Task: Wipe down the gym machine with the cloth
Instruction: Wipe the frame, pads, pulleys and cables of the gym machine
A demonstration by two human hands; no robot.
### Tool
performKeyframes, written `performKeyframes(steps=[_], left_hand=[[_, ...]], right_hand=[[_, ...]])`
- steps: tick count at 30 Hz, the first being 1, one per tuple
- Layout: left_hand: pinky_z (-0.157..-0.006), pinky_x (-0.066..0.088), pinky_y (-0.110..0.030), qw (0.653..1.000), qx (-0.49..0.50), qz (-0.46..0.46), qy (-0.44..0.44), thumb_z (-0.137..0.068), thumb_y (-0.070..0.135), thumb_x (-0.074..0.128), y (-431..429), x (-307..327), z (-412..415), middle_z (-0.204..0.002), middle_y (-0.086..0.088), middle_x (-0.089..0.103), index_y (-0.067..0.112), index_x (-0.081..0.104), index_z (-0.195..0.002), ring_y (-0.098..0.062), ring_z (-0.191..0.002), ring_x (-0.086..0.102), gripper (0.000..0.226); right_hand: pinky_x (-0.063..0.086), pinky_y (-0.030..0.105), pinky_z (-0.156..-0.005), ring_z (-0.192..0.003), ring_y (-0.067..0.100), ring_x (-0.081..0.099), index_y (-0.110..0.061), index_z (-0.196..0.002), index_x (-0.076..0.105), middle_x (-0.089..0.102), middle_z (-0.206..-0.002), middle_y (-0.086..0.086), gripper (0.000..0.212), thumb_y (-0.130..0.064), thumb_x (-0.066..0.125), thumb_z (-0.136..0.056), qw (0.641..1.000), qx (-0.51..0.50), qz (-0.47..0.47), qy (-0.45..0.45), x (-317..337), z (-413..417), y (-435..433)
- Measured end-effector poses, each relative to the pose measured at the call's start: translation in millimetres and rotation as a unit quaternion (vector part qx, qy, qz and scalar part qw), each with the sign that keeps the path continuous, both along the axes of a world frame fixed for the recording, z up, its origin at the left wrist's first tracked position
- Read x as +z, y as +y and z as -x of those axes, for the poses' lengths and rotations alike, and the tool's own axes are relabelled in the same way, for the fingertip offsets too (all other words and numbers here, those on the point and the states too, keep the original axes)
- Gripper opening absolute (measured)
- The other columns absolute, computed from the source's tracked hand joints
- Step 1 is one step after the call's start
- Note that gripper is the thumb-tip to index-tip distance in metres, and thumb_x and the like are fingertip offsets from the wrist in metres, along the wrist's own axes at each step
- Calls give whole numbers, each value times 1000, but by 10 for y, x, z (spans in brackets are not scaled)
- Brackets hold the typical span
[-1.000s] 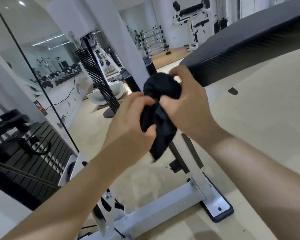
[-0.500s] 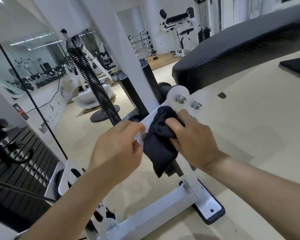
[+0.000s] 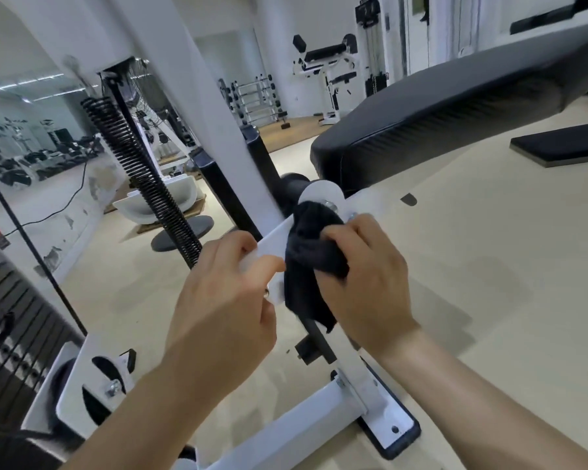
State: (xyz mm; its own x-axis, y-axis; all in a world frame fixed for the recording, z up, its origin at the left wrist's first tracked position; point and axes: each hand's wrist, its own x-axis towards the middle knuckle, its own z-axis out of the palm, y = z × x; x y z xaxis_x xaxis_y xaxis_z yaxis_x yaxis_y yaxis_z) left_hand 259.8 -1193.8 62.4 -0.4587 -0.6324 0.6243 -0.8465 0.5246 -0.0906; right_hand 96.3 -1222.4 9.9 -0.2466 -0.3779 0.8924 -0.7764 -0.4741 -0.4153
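View from a head-worn camera looking down at two bare forearms working on a white gym machine. The landmark is the white bracket (image 3: pixel 273 239), a flat metal plate that slants up to a rounded end just beneath the black padded bench (image 3: pixel 455 123). The right hand (image 3: pixel 364 283) has its fingers curled around a bunched black cloth (image 3: pixel 309 252) and presses it flat against the bracket's face, with a loose tail of fabric hanging below. The left hand (image 3: pixel 224 300) sits at the bracket's lower end, thumb and fingers closed over its edge as if steadying it; it no longer touches the cloth. A second ago both hands held the cloth bunched in the air in front of the bracket. Half a second ago it had landed on the plate, and now it sits higher, covering part of the rounded end where the bolts are. This suggests wiping has only just begun, with one upward stroke made. The upright, the bench and the base foot (image 3: pixel 387 427), down and to the right of the bracket, probably remain to be wiped.
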Motion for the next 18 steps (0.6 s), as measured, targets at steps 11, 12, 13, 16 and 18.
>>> performKeyframes(steps=[11, 12, 13, 16, 18], left_hand=[[-64, 45, -28, 1000, 17, -19, -7, -61, -6, 71, 18, 24, -20, -108, -8, 57, 17, 70, -100, -30, -98, 56, 46], [-64, 43, -27, 1000, 20, -19, -4, -61, -6, 71, 30, 28, -9, -108, -7, 57, 18, 70, -102, -29, -99, 56, 47], [-64, 42, -26, 1000, 25, -18, -1, -61, -5, 71, 37, 27, 13, -108, -7, 57, 18, 69, -104, -29, -100, 55, 49], [-64, 47, -29, 999, 47, -23, -9, -63, -6, 70, 64, -8, 86, -112, -10, 57, 16, 69, -110, -31, -105, 53, 52], [-68, 53, -34, 998, 53, -30, -14, -65, -5, 68, 109, -8, 119, -119, -12, 56, 16, 67, -113, -31, -114, 50, 53]], right_hand=[[43, 28, -47, -65, 29, 52, -10, -72, 57, 52, -80, 7, 24, -29, 70, -64, 993, -19, -71, 92, -333, 180, 213], [45, 30, -54, -74, 29, 51, -12, -81, 55, 50, -89, 7, 24, -32, 63, -68, 998, -9, -49, 43, -184, 202, 213], [46, 32, -64, -85, 28, 50, -14, -91, 54, 48, -102, 6, 26, -32, 60, -72, 999, 0, -31, 12, -28, 218, 181], [48, 40, -86, -105, 31, 52, -10, -119, 58, 49, -128, 11, 36, -19, 61, -84, 997, -18, -51, 52, 215, 199, 23], [50, 46, -79, -96, 32, 57, -6, -117, 63, 59, -120, 14, 32, -5, 60, -86, 996, -43, -57, 60, 152, 191, -17]])
